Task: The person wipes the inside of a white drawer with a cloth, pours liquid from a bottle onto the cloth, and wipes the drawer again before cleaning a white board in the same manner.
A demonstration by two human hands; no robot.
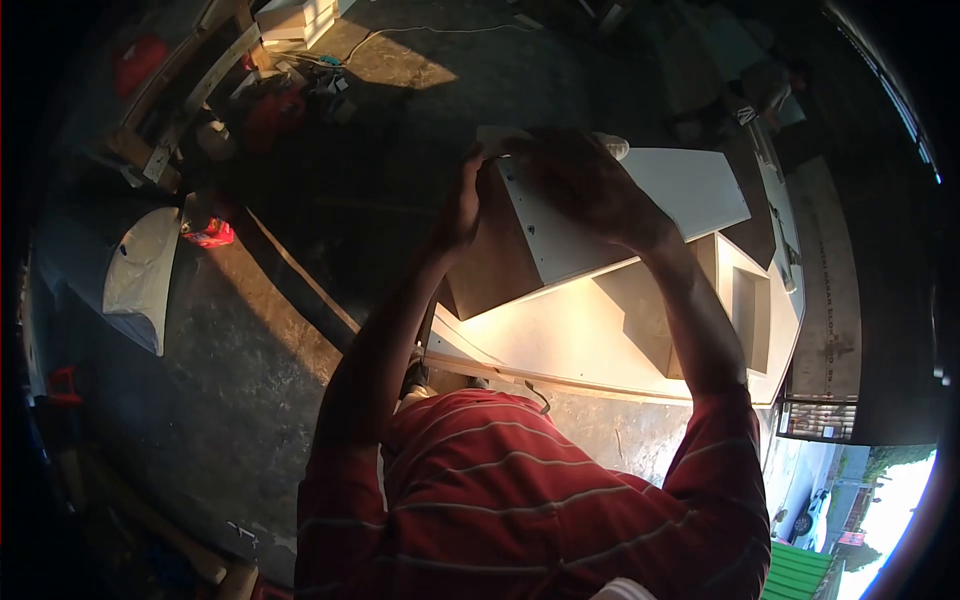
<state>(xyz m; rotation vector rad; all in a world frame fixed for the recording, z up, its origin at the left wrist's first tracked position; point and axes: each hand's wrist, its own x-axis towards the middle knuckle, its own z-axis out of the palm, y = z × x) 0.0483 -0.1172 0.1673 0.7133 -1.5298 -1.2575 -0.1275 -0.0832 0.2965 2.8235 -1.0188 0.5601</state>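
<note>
A box-like cabinet piece with a white top panel and a brown side lies on a pale worktable. Small dark holes or fittings run along the panel's left end. At the far left corner of this piece is my left hand, its fingers closed by a small pale flat piece whose kind I cannot make out. My right hand reaches over the white panel toward the same corner; deep shadow hides its fingers. Just beyond it shows a rounded whitish object, partly covered.
The worktable carries an open box frame at right. A curved white panel and a red package are on the left. Wooden framing stands at upper left. Another person is at upper right.
</note>
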